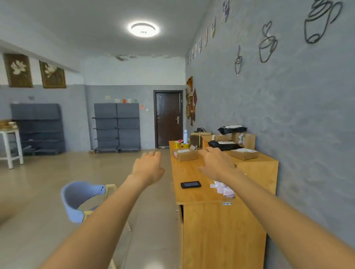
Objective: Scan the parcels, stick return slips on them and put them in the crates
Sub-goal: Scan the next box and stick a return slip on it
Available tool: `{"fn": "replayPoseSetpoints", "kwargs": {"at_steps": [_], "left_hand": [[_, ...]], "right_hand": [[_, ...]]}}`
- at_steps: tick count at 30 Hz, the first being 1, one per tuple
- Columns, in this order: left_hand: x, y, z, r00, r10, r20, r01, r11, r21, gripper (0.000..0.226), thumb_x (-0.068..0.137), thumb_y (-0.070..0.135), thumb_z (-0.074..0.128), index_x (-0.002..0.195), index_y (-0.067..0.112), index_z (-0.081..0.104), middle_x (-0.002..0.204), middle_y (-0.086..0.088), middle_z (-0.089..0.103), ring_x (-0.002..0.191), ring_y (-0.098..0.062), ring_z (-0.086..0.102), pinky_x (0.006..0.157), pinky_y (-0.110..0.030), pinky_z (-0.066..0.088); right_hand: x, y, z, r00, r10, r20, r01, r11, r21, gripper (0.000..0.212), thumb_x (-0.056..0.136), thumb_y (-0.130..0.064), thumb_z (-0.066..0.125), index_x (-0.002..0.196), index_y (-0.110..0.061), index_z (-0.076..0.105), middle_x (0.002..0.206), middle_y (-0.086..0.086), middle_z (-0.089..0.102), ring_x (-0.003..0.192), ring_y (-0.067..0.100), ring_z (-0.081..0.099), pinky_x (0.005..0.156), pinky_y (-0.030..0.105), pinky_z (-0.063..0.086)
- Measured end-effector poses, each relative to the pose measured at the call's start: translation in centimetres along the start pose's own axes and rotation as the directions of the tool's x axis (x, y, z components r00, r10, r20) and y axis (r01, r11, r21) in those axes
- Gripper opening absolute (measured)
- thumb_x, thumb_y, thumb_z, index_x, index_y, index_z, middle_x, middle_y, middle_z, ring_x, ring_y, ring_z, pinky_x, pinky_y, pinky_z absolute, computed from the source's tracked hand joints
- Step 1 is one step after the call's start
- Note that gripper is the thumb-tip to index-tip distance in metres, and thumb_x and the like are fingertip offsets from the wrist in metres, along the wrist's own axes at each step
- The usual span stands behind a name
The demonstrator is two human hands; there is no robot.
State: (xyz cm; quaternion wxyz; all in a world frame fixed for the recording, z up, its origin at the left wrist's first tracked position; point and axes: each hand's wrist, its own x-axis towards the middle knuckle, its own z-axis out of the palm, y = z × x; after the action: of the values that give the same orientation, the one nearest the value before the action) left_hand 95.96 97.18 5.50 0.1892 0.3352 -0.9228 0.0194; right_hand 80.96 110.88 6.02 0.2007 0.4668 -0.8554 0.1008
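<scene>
Both arms reach out in the middle of the frame. The left hand (148, 168) and the right hand (217, 162) are wide and hold nothing. A brown box (185, 154) sits on the wooden desk (194, 193), just past the right hand. A black phone (190, 184) lies nearer.

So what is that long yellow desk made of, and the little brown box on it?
The desk looks like wood or wood-look board: orange-yellow, smooth, slightly shiny, with faint grain. The brown box looks like cardboard: dull tan, sharp folded edges, a white label stuck on top.
</scene>
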Motion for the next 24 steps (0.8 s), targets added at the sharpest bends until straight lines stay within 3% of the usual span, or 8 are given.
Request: {"fn": "replayPoseSetpoints", "kwargs": {"at_steps": [6, 12, 17, 24], "left_hand": [[9.9, -1.7, 3.4, 1.000, -0.029, -0.010, 0.029, 0.999, 0.020, 0.048, 0.096, 0.023, 0.048, 0.141, 0.010, 0.039, 0.143, -0.010, 0.046, 0.131, -0.029, 0.040, 0.103, -0.039, 0.037], [20.6, -3.6, 4.6, 0.997, -0.016, -0.070, 0.019, 0.999, 0.044, 0.051, 0.097, 0.023, 0.049, 0.145, 0.013, 0.035, 0.144, -0.009, 0.044, 0.132, -0.028, 0.039, 0.106, -0.038, 0.036], [26.8, -7.9, 8.4, 1.000, -0.011, 0.012, 0.010, 0.997, 0.077, 0.057, 0.098, 0.028, 0.050, 0.148, 0.012, 0.029, 0.151, -0.009, 0.035, 0.136, -0.029, 0.034, 0.109, -0.041, 0.035], [36.5, -18.0, 15.8, 0.994, -0.053, 0.100, 0.034, 0.982, 0.186, 0.052, 0.096, 0.032, 0.052, 0.142, 0.012, 0.039, 0.143, -0.010, 0.042, 0.131, -0.029, 0.038, 0.107, -0.040, 0.034]], "right_hand": [[10.4, 1.7, 5.6, 0.996, -0.084, -0.030, 0.086, 0.995, 0.053, 0.040, 0.095, -0.030, 0.054, 0.133, -0.020, 0.049, 0.133, 0.003, 0.054, 0.120, 0.024, 0.051, 0.094, 0.038, 0.048], [22.4, 2.4, 8.9, 0.991, -0.105, -0.083, 0.113, 0.988, 0.105, 0.049, 0.095, -0.036, 0.055, 0.140, -0.019, 0.043, 0.139, 0.003, 0.050, 0.125, 0.023, 0.048, 0.098, 0.037, 0.046], [28.9, -0.2, 15.6, 0.980, -0.194, 0.043, 0.189, 0.977, 0.098, 0.040, 0.094, -0.029, 0.056, 0.132, -0.015, 0.050, 0.131, 0.005, 0.055, 0.119, 0.024, 0.051, 0.094, 0.035, 0.049], [39.6, -3.1, 25.5, 0.975, -0.190, 0.118, 0.192, 0.981, -0.004, 0.044, 0.095, -0.023, 0.057, 0.136, -0.014, 0.046, 0.139, 0.007, 0.049, 0.129, 0.026, 0.045, 0.101, 0.036, 0.042]]}}
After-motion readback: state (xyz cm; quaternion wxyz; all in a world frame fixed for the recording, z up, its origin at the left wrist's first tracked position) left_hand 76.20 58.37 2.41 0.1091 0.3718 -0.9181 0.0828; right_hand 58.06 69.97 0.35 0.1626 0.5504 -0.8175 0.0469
